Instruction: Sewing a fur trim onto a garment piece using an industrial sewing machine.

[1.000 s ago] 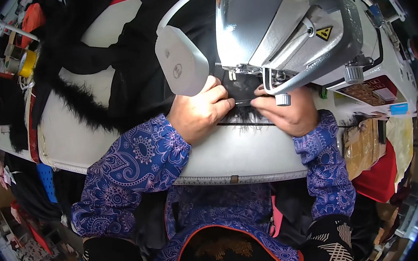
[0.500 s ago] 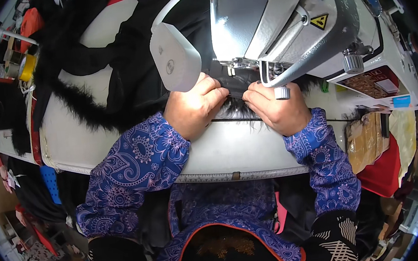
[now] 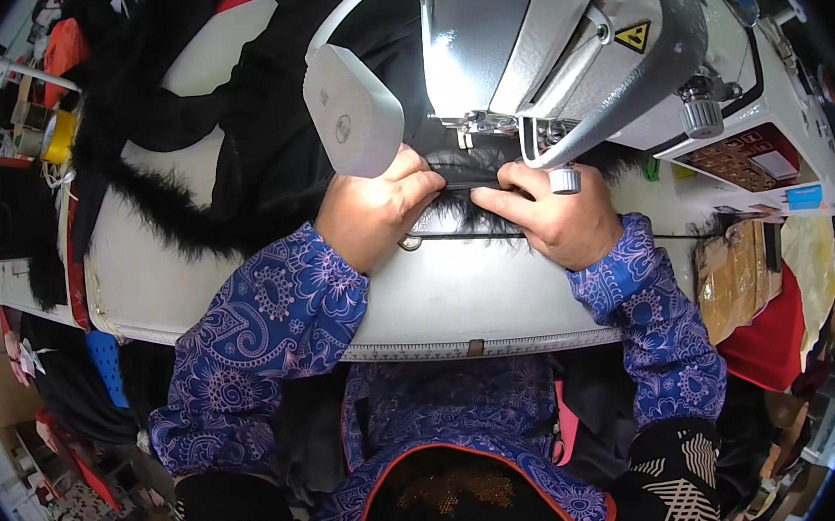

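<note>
Here, my left hand [image 3: 372,210] and right hand [image 3: 562,218], pinched closed on black fur-trimmed fabric [image 3: 467,167], sewing machine [image 3: 556,31] at one o'clock.

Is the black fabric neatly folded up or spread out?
Spread out, loosely: the black fabric sprawls across the white table, which shows between its parts.

Your tabletop [image 3: 481,290]: white, ruler strip [image 3: 401,351] along edge nearest you. Directly on it, black fabric [image 3: 268,119] with fluffy black trim [image 3: 167,214], loosely spread over your left and middle, white surface showing through gaps. Sewing machine [image 3: 487,38] stands toward your right.
</note>
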`<action>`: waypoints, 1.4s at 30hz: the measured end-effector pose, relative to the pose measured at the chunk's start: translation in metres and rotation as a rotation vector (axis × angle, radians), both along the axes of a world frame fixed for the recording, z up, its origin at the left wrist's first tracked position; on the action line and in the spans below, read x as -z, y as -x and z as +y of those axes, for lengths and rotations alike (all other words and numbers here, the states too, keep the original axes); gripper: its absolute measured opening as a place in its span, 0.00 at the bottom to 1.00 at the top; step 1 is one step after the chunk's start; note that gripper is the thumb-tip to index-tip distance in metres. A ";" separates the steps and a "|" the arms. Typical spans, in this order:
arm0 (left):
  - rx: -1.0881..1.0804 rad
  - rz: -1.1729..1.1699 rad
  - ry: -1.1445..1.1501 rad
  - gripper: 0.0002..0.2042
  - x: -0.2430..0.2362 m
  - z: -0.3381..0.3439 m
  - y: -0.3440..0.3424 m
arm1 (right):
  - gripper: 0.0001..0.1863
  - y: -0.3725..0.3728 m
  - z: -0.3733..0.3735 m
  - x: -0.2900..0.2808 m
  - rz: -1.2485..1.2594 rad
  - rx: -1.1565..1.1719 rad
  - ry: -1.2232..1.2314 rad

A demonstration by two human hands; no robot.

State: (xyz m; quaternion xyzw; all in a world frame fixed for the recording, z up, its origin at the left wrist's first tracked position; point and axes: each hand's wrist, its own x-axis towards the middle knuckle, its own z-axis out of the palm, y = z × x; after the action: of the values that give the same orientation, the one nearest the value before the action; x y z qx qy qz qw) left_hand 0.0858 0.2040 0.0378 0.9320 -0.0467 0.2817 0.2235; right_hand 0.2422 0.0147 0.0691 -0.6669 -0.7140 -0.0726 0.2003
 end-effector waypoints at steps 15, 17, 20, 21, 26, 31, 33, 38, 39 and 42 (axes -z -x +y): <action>0.013 -0.055 -0.039 0.10 0.004 -0.002 -0.003 | 0.08 0.006 0.008 0.004 -0.044 0.128 0.025; 0.020 -0.063 -0.021 0.13 0.004 -0.003 -0.004 | 0.07 0.004 0.007 0.006 -0.024 0.132 -0.005; 0.001 -0.046 -0.099 0.12 -0.002 -0.003 -0.005 | 0.09 0.001 0.005 0.007 0.032 0.103 -0.004; 0.006 -0.059 -0.200 0.11 -0.006 -0.002 -0.005 | 0.11 0.001 0.005 0.007 0.022 0.043 -0.052; 0.032 -0.084 -0.251 0.06 0.004 0.006 -0.008 | 0.13 -0.003 0.006 0.009 -0.030 -0.106 -0.142; -0.033 -0.018 -0.166 0.06 0.003 0.016 -0.019 | 0.14 -0.008 0.015 0.013 0.019 0.075 -0.115; -0.048 0.031 -0.155 0.07 0.001 0.019 -0.022 | 0.11 -0.009 0.019 0.013 0.168 0.117 -0.087; -0.077 0.142 -0.146 0.06 -0.007 0.018 -0.024 | 0.07 -0.009 0.023 0.018 0.551 0.288 -0.034; -0.068 0.128 -0.161 0.06 -0.007 0.017 -0.025 | 0.07 -0.009 0.023 0.018 0.557 0.332 -0.007; -0.101 0.099 -0.222 0.06 -0.005 0.018 -0.026 | 0.08 -0.015 0.021 0.023 0.346 0.218 -0.026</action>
State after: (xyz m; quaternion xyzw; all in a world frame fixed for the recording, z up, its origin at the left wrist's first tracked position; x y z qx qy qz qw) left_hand 0.1118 0.2216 0.0423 0.9649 -0.0196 0.2391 0.1064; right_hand 0.2573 0.0353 0.0459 -0.7402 -0.5915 0.0124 0.3195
